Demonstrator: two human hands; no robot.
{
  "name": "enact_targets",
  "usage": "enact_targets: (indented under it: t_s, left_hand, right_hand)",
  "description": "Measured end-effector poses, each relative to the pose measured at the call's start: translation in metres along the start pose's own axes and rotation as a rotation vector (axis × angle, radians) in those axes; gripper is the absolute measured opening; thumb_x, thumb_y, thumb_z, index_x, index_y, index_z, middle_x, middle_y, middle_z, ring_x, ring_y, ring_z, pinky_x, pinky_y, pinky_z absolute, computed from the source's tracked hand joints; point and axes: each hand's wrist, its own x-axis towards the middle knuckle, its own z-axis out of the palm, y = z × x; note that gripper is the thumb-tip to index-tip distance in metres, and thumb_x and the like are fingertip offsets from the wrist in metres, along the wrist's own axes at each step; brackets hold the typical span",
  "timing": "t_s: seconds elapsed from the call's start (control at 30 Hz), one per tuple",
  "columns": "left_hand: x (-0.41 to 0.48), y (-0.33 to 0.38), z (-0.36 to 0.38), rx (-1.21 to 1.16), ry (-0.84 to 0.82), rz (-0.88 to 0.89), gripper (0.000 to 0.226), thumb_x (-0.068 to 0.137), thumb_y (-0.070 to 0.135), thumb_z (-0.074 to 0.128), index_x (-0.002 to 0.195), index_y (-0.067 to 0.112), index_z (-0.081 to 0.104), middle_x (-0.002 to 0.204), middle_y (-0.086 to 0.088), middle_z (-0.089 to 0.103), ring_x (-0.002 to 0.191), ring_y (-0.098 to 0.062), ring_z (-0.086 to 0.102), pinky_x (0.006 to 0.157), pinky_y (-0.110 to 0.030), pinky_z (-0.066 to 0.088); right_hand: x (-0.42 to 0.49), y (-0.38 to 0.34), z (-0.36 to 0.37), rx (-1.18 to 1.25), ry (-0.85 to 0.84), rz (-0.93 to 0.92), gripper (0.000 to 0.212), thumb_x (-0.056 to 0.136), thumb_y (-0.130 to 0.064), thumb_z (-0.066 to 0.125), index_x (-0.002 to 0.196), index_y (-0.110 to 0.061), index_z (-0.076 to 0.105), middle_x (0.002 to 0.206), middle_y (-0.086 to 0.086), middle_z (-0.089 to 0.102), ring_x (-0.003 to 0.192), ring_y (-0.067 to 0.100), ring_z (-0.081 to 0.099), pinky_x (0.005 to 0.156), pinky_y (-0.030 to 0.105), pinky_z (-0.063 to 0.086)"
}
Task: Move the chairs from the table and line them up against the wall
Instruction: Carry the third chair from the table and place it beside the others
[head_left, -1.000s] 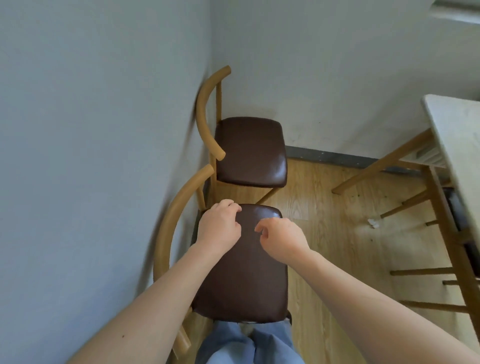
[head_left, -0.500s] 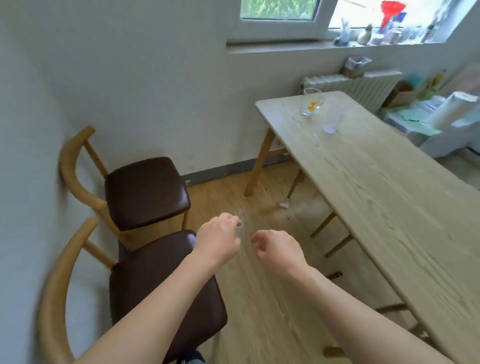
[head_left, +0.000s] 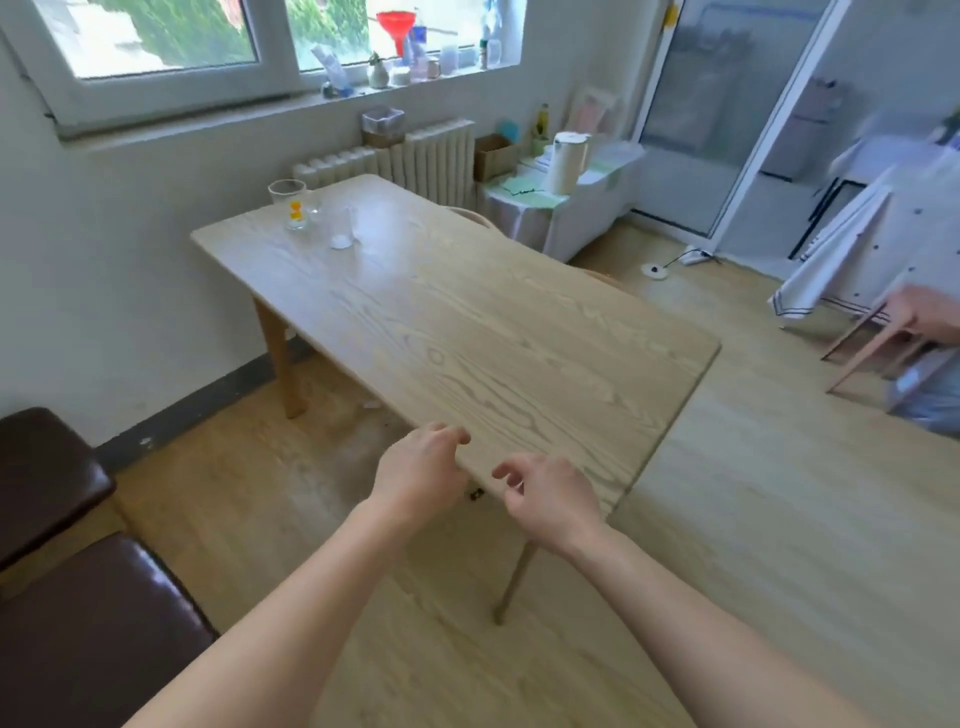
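Note:
Two brown chair seats show at the left edge: the near chair (head_left: 93, 618) and the far chair (head_left: 44, 475), side by side by the wall. The light wooden table (head_left: 467, 332) fills the middle. Behind its far side, curved wooden backs of two more chairs peek out: one chair back (head_left: 470, 215) and another chair back (head_left: 602, 276). My left hand (head_left: 423, 470) and my right hand (head_left: 550, 499) hover near the table's front corner, fingers loosely curled, holding nothing.
A glass (head_left: 291, 203) and a clear cup (head_left: 345, 228) stand on the table's far end. A radiator (head_left: 415, 156) and a low white cabinet (head_left: 566, 202) line the back wall. Another person's hand (head_left: 930, 312) holds a wooden chair (head_left: 872, 343) at the right.
My view swung right from the two chairs by the wall to the table. Both hands left the near chair's seat and now hang free before the table's corner.

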Motion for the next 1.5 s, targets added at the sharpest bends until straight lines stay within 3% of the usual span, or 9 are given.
enact_targets:
  t_s: [0.2,0.5,0.83,0.97,1.13,1.5]
  left_hand:
    - [0.024,0.136,0.035,0.028,-0.067,0.201,0.045,0.085,0.022,0.054,0.13,0.024,0.051,0.137,0.003,0.053,0.121,-0.021,0.051,0.095,-0.032,0.042]
    - [0.106,0.267,0.073,0.039,-0.131,0.354,0.05,0.084,0.026,0.058,0.133,0.023,0.047,0.14,0.001,0.047,0.121,-0.023,0.05,0.089,-0.036,0.044]
    - [0.28,0.372,0.095,0.021,-0.148,0.323,0.055,0.086,0.023,0.055,0.139,0.019,0.041,0.144,-0.003,0.042,0.126,-0.024,0.044,0.096,-0.037,0.046]
    - [0.348,0.412,0.101,0.013,-0.104,0.308,0.053,0.085,0.024,0.055,0.136,0.021,0.043,0.141,-0.002,0.045,0.125,-0.023,0.046,0.091,-0.036,0.047]
    - [0.403,0.443,0.121,0.066,-0.17,0.246,0.053,0.085,0.025,0.057,0.137,0.021,0.042,0.139,-0.001,0.046,0.125,-0.022,0.045,0.092,-0.037,0.048]
    - [0.531,0.498,0.163,0.076,-0.119,0.048,0.053,0.087,0.025,0.059,0.137,0.024,0.044,0.142,0.002,0.045,0.128,-0.019,0.045,0.101,-0.032,0.041]
  right_hand:
    - [-0.038,0.113,-0.069,0.05,0.104,0.175,0.036,0.086,-0.019,0.05,0.117,-0.028,0.066,0.112,0.0,0.071,0.106,0.022,0.063,0.086,0.032,0.05]
    - [-0.02,0.225,-0.144,0.09,0.218,0.29,0.036,0.085,-0.018,0.05,0.115,-0.027,0.066,0.113,0.003,0.07,0.107,0.026,0.062,0.086,0.032,0.049]
    - [0.107,0.349,-0.258,0.038,0.23,0.295,0.037,0.084,-0.013,0.047,0.112,-0.027,0.067,0.109,0.003,0.07,0.102,0.026,0.061,0.081,0.032,0.05]
    - [0.165,0.392,-0.3,0.063,0.253,0.276,0.035,0.084,-0.017,0.051,0.113,-0.028,0.068,0.111,0.0,0.07,0.106,0.024,0.06,0.084,0.03,0.046]
    - [0.211,0.447,-0.319,0.079,0.159,0.247,0.036,0.085,-0.018,0.05,0.115,-0.028,0.067,0.112,0.0,0.07,0.106,0.022,0.061,0.086,0.03,0.048]
    - [0.357,0.564,-0.37,0.101,-0.043,0.059,0.037,0.086,-0.016,0.047,0.116,-0.028,0.066,0.114,-0.002,0.069,0.106,0.02,0.061,0.083,0.028,0.047]
